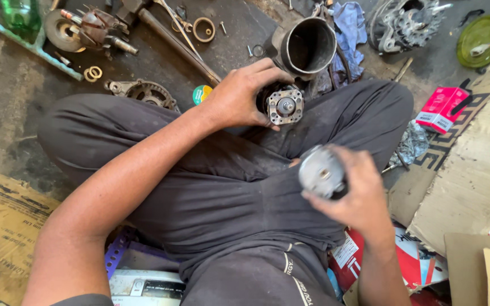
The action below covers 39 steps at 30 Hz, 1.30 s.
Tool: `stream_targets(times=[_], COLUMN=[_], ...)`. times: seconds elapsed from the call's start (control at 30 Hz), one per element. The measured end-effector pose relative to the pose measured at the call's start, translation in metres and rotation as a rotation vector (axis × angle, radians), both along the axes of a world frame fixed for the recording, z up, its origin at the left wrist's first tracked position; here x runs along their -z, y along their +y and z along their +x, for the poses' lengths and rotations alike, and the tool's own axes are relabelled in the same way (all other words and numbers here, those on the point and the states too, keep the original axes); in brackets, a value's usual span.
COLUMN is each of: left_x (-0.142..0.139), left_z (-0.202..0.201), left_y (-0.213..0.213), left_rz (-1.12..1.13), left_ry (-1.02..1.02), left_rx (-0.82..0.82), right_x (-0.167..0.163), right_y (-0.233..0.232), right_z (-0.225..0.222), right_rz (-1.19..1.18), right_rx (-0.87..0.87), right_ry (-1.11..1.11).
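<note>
Over the lap, left hand fingers clasp motor core, right hand fingers grip round cap.

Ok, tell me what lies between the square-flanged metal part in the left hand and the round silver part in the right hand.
Head view: only dark trouser cloth of the crossed legs lies between square-flanged metal part and round silver part.

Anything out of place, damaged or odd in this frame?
Nothing looks broken. The left hand grips a motor body with a square end plate; the right hand holds a round silver cap. Loose rings and dismantled parts lie scattered on the grimy floor.
</note>
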<state>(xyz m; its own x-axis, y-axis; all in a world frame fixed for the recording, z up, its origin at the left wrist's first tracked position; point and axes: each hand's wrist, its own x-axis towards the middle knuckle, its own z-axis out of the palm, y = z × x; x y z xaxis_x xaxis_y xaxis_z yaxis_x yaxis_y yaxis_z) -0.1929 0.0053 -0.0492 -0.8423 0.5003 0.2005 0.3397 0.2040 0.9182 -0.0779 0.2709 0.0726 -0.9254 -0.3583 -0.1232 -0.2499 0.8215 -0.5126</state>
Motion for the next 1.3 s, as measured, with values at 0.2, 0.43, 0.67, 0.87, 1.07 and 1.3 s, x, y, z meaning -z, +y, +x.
stream_targets(times=[0.2,0.43,0.67,0.87,1.07,1.3], left_x=[0.001,-0.002,-0.002,-0.001,0.003,0.006], left_z=[0.008,0.009,0.010,0.010,0.011,0.012], left_y=[0.003,0.004,0.004,0.003,0.002,0.004], left_rz=[-0.030,-0.016,-0.017,-0.019,-0.013,0.018], left_ry=[0.014,0.017,0.028,0.035,0.032,0.036], left_rx=[0.003,0.015,0.023,0.027,0.026,-0.026], right_x=[0.001,0.017,0.019,0.024,0.020,0.009], right_y=[-0.019,-0.011,-0.007,-0.005,0.001,-0.022], right_z=[0.028,0.040,0.049,0.051,0.045,0.006], right_rz=[-0.020,-0.011,0.079,0.040,-0.394,-0.153], right_rx=[-0.179,-0.182,-0.218,-0.225,0.000,0.088], right_ry=[-0.118,-0.181,-0.228,-0.188,-0.137,0.189])
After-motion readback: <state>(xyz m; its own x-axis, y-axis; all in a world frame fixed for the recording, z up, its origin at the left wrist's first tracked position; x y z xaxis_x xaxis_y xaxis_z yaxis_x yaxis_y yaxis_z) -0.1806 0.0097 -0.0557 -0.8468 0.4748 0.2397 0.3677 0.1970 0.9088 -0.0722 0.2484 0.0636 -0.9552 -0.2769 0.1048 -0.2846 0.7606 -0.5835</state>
